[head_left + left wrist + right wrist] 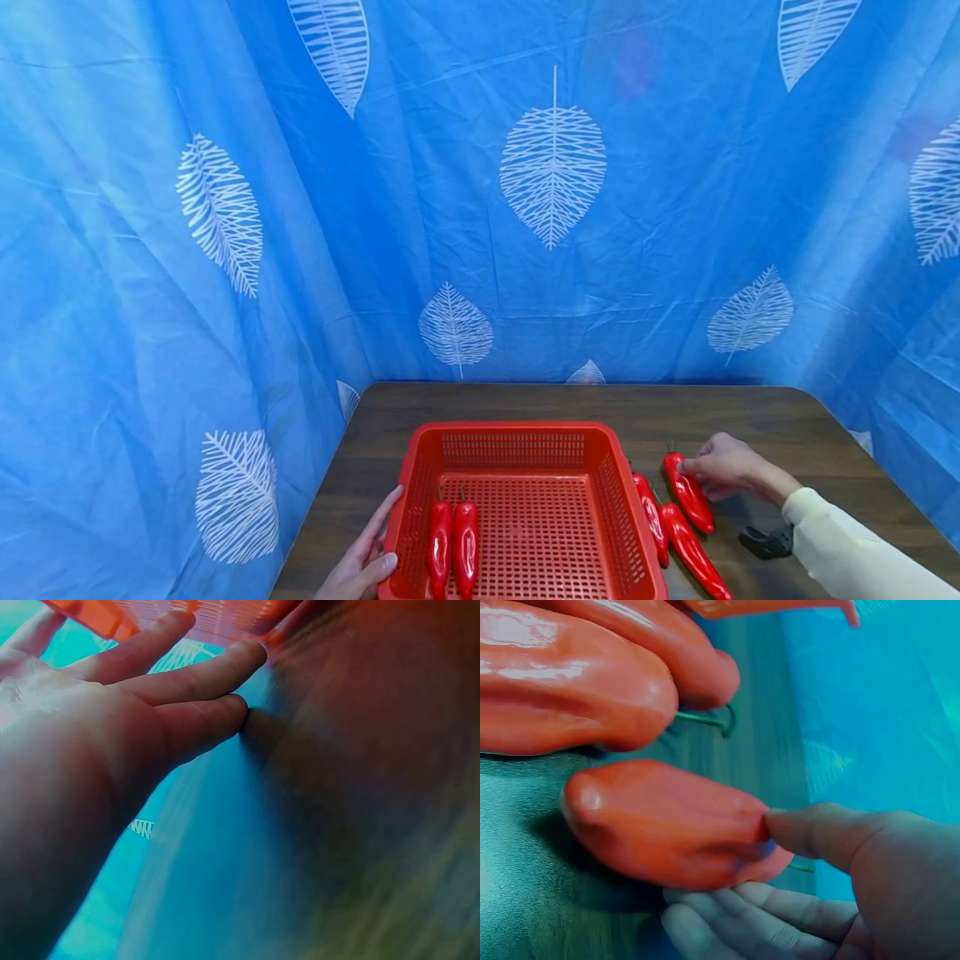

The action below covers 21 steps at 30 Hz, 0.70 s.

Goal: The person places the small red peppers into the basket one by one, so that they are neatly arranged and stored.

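One red chili pepper (pixel 694 505), at the red basket's (pixel 517 427) three o'clock, is likely risking a slip: the right hand (pixel 729 468) is pinching only its glossy stem end. The left hand (pixel 362 557), fingers straight, is touching the basket's nine-o'clock side.

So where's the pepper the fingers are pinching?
In the head view, that pepper is right of the basket, next to two other peppers, with the right fingers at its stem end.
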Available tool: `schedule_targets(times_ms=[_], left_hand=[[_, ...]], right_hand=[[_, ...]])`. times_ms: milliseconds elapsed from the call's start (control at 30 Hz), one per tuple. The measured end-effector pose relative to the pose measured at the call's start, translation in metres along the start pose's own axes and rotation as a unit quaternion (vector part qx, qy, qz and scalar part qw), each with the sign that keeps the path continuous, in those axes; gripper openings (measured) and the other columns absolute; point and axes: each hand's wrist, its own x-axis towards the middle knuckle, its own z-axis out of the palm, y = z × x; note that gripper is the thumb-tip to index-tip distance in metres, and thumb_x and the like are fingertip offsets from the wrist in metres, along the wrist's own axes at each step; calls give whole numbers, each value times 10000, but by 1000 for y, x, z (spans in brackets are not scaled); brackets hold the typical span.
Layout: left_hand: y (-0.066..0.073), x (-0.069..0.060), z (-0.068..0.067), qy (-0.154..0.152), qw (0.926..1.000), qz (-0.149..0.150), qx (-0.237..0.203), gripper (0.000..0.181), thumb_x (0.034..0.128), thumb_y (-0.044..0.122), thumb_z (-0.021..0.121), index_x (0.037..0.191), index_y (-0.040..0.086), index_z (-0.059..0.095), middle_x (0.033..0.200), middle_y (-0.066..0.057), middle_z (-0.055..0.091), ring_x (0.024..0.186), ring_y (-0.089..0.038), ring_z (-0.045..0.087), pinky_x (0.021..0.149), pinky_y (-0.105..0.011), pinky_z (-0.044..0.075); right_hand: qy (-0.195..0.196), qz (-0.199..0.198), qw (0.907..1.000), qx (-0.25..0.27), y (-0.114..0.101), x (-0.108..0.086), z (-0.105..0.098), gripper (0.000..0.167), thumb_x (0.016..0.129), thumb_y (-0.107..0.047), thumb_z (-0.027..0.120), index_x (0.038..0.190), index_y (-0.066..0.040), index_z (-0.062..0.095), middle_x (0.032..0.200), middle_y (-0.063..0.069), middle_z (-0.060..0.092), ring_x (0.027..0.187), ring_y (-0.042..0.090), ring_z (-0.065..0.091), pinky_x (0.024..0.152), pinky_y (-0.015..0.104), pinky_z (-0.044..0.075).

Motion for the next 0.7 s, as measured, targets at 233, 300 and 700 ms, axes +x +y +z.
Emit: schedule_targets(times_ms=[233,300,700], left_hand=[[-1,0,-3,-169,9998,112,-90,753,1171,108,367,1749,448,23,1737,9,381,1539,-301,508,1197,-619,466],[-1,0,-4,-176,9997,128,-66,750,1171,104,362,1748,453,34,1734,2,385,1537,-307,511,1193,-619,470],[-3,0,-4,-102,9999,54,-84,733,1176,123,364,1739,484,64,1723,20,392,1526,-293,525,1192,-620,475]], right_hand=[[-796,-315,9812,1731,17,-2,-24,416,1125,-255,620,1218,140,715,990,79,797,862,192,798,826,375,702],[-919,-374,9715,2151,20,-5,-27,471,1141,-274,595,1297,163,678,1071,102,816,952,223,815,882,396,694],[-1299,-726,9124,3814,5,-37,-8,326,1181,-275,505,1255,-79,755,1175,48,818,1081,195,807,982,361,661]])
